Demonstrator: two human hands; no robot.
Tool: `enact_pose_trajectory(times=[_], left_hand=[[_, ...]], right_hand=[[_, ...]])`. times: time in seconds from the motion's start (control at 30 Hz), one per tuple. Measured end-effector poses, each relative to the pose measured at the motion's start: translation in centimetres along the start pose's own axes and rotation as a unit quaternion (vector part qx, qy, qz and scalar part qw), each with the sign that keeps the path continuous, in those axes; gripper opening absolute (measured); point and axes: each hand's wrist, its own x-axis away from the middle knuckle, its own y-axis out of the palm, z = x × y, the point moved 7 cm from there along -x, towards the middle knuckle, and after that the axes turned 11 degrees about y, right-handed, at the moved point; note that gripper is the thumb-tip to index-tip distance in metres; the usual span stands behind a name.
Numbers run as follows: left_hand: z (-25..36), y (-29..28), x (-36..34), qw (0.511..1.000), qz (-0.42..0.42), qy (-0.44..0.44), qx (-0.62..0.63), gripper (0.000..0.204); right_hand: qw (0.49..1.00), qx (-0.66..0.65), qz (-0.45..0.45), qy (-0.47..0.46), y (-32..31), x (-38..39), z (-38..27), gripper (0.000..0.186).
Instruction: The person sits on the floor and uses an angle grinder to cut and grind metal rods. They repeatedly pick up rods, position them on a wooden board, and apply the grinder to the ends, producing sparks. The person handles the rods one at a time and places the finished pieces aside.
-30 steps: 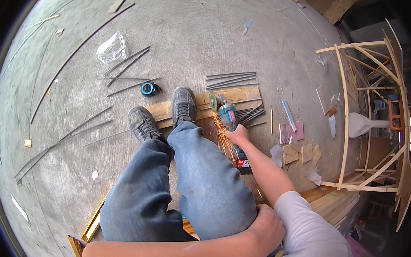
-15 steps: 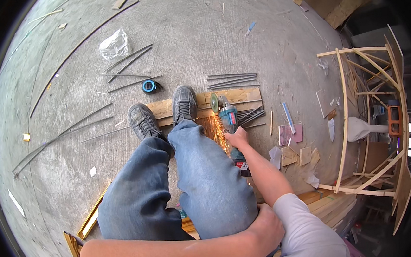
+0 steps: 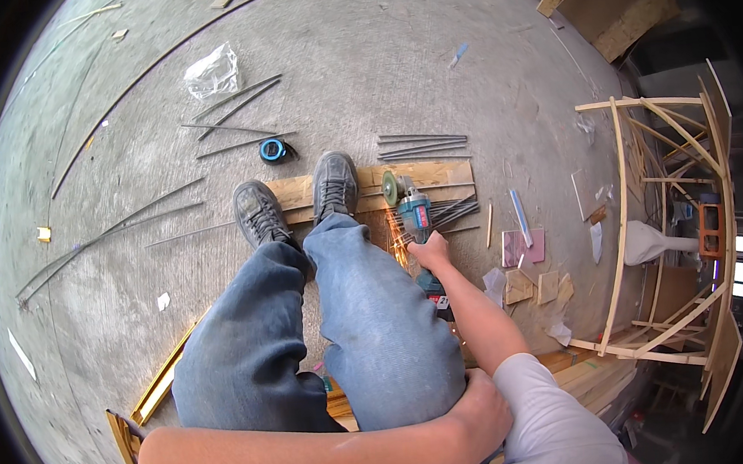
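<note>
My right hand (image 3: 430,252) is closed round the body of a teal cordless angle grinder (image 3: 417,215). Its greenish disc (image 3: 390,188) meets a thin metal rod (image 3: 369,196) lying across a wooden plank (image 3: 445,172). Orange sparks (image 3: 396,230) spray back from the disc toward my right leg. Both my shoes (image 3: 334,185) press on the rod, the right one over the plank and the left one at its end. My left arm crosses my lap, and my left hand (image 3: 483,408) rests by my right thigh against the right arm, its fingers hidden.
Cut rods (image 3: 421,145) lie beyond the plank, and more (image 3: 455,212) lie beside the grinder. A blue tape measure (image 3: 272,150) sits ahead of my left shoe. Longer rods (image 3: 114,228) spread left. Wood scraps (image 3: 533,286) and a wooden frame (image 3: 624,221) stand right.
The spray of sparks has become narrower and thinner. The view has shifted slightly; my hands, feet and the grinder hold nearly the same places.
</note>
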Motion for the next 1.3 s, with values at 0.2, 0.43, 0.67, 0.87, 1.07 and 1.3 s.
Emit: enact_pose_trajectory(times=[0.2, 0.43, 0.67, 0.87, 1.07, 1.3], left_hand=[[0.1, 0.0, -0.1, 1.000, -0.002, 0.000, 0.007, 0.026], [0.1, 0.0, 0.0, 1.000, -0.016, 0.002, 0.013, 0.025], [-0.1, -0.2, 0.2, 1.000, -0.023, 0.001, 0.022, 0.025], [0.2, 0.1, 0.1, 1.000, 0.003, 0.004, 0.003, 0.025], [0.1, -0.1, 0.2, 1.000, -0.008, -0.001, 0.015, 0.025], [0.1, -0.3, -0.1, 1.000, -0.009, 0.007, 0.023, 0.025]], right_hand=[[1.000, 0.018, 0.009, 0.003, 0.0, -0.5, -0.6, 0.050], [1.000, 0.012, 0.002, -0.005, -0.1, -0.5, -1.0, 0.054], [1.000, 0.024, 0.000, -0.003, 0.3, -0.7, -1.3, 0.055], [1.000, 0.024, -0.014, 0.009, 0.7, -1.7, -0.3, 0.056], [1.000, 0.026, -0.005, -0.004, 1.2, -1.6, -0.5, 0.055], [1.000, 0.024, -0.018, 0.003, 1.1, -2.3, 0.3, 0.053]])
